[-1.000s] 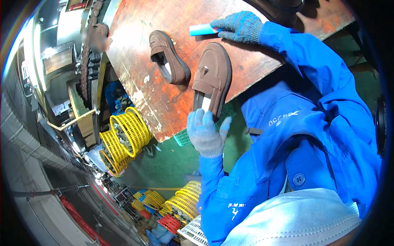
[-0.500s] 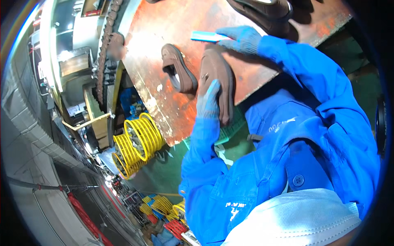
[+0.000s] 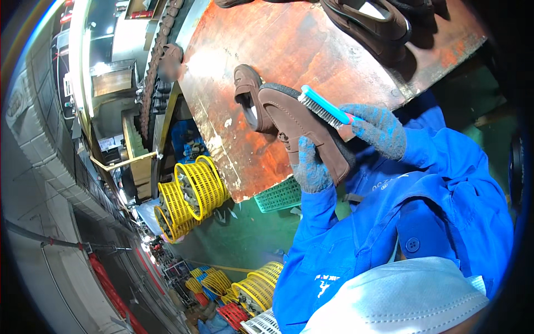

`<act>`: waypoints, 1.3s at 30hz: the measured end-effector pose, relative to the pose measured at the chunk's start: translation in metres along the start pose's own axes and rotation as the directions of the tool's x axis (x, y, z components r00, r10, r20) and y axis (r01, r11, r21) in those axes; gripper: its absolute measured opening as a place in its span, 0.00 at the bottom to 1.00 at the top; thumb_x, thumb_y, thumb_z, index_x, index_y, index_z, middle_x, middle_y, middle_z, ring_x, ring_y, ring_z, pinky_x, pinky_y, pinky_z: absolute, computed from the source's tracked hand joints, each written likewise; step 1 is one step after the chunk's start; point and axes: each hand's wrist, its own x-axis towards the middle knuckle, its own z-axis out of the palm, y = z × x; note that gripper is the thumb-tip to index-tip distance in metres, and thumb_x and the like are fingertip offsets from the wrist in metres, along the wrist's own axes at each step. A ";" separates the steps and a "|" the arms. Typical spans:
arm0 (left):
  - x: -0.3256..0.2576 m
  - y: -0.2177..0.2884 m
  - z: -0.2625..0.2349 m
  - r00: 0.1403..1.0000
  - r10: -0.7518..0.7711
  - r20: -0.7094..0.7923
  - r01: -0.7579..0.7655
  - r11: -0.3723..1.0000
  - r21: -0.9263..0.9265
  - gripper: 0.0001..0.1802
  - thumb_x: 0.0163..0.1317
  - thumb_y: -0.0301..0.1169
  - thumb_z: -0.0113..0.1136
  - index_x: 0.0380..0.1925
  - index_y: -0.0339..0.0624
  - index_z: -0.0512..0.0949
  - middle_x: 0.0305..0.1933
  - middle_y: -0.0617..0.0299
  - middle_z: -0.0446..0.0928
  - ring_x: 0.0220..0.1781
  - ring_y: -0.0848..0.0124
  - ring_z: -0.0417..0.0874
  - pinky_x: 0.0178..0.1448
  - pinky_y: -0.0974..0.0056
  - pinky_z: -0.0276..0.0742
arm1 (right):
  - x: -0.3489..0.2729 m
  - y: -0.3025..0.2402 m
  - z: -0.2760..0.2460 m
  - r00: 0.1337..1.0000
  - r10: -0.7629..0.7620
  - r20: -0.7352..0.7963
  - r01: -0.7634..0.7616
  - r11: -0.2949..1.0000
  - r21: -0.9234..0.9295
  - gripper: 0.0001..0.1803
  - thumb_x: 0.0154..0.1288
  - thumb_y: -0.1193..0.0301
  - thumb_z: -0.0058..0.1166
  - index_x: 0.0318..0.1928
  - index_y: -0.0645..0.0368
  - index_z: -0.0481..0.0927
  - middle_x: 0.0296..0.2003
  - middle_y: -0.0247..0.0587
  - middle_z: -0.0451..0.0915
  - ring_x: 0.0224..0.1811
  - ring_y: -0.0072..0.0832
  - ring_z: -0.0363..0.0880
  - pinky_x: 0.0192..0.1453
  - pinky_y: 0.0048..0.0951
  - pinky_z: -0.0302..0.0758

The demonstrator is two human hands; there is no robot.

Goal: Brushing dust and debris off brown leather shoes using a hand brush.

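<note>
My left hand (image 3: 309,167), in a grey knit glove, grips a brown suede loafer (image 3: 300,125) and holds it just above the near edge of the rusty orange table (image 3: 311,44). In my right hand (image 3: 378,127), also gloved, is a blue-handled brush (image 3: 322,107) whose bristles rest against the upper side of that shoe. A second brown loafer (image 3: 247,96) lies on the table right behind the held one, its opening facing up. Both my sleeves are bright blue.
Dark shoes (image 3: 372,19) lie at the table's far edge. Yellow wire baskets (image 3: 192,195) stand on the floor to the left, with a green crate (image 3: 281,195) under the table edge. A chain conveyor (image 3: 153,83) runs along the left. More baskets (image 3: 256,289) sit below.
My right hand lifted the blue brush off the far part of the table and brought it onto the shoe. My left hand raised and turned the loafer toward me.
</note>
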 end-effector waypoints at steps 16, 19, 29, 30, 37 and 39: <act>-0.022 0.022 -0.001 0.998 0.029 0.064 -0.068 0.618 0.783 0.21 0.66 0.26 0.59 0.58 0.31 0.75 0.57 0.55 0.79 0.57 0.67 0.79 0.59 0.63 0.74 | 0.041 -0.055 -0.002 0.994 0.086 0.060 -0.063 0.948 -0.313 0.22 0.75 0.59 0.50 0.58 0.62 0.78 0.46 0.49 0.85 0.50 0.31 0.83 0.54 0.31 0.77; -0.030 0.020 -0.004 0.992 -0.127 0.018 0.078 0.705 0.705 0.28 0.62 0.26 0.63 0.63 0.32 0.70 0.58 0.53 0.78 0.55 0.67 0.79 0.58 0.63 0.75 | 0.079 -0.062 0.003 0.998 -0.017 0.065 0.036 0.951 -0.306 0.21 0.74 0.63 0.52 0.60 0.63 0.77 0.46 0.41 0.84 0.47 0.24 0.80 0.53 0.30 0.77; -0.018 0.009 -0.013 0.998 -0.057 0.013 0.057 0.998 -0.013 0.29 0.66 0.28 0.54 0.67 0.33 0.64 0.63 0.48 0.73 0.61 0.54 0.78 0.64 0.48 0.77 | 0.014 -0.038 -0.006 0.991 -0.133 -0.035 0.112 0.931 -0.346 0.19 0.75 0.69 0.49 0.61 0.64 0.74 0.56 0.48 0.79 0.57 0.33 0.79 0.63 0.32 0.75; -0.017 0.006 -0.012 0.999 -0.052 0.014 0.052 0.999 -0.005 0.29 0.66 0.27 0.55 0.67 0.33 0.64 0.63 0.49 0.73 0.61 0.55 0.78 0.64 0.49 0.77 | 0.004 -0.040 -0.004 0.999 -0.037 -0.037 0.030 0.981 -0.193 0.20 0.75 0.69 0.49 0.62 0.65 0.74 0.54 0.49 0.80 0.56 0.33 0.80 0.62 0.32 0.75; -0.012 -0.003 -0.005 1.000 0.016 0.017 -0.018 0.988 0.155 0.29 0.64 0.25 0.58 0.66 0.32 0.66 0.64 0.51 0.73 0.61 0.60 0.77 0.65 0.55 0.74 | -0.016 -0.034 0.008 0.999 0.010 -0.031 -0.012 0.997 -0.081 0.22 0.75 0.66 0.50 0.62 0.67 0.73 0.48 0.48 0.83 0.51 0.29 0.81 0.58 0.31 0.76; -0.016 -0.003 0.006 0.999 0.043 0.023 -0.047 0.974 0.222 0.28 0.64 0.25 0.59 0.65 0.32 0.67 0.62 0.52 0.74 0.60 0.61 0.77 0.65 0.56 0.73 | -0.015 -0.031 0.003 0.999 0.007 -0.033 -0.011 0.991 -0.131 0.22 0.75 0.66 0.50 0.62 0.67 0.73 0.49 0.48 0.83 0.52 0.29 0.81 0.59 0.31 0.76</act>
